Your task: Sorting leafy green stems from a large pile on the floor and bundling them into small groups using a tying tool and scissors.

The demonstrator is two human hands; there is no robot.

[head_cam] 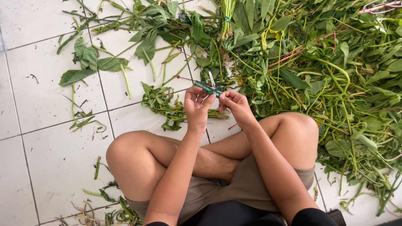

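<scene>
I sit cross-legged on a white tiled floor. My left hand (197,106) and my right hand (235,104) meet in front of my knees, both pinching a narrow green tape strip (207,88) with a thin twist of wire at its right end. Just beyond my fingers lies a small bundle of leafy green stems (167,104) on the floor. A tied bunch of stems (226,19) lies farther off at the top.
A large heap of loose green leafy stalks (331,71) covers the floor to the right and top. Scattered leaves (90,62) lie at the upper left, trimmed scraps (104,205) by my left knee. A pink wire object (383,6) shows at the top right.
</scene>
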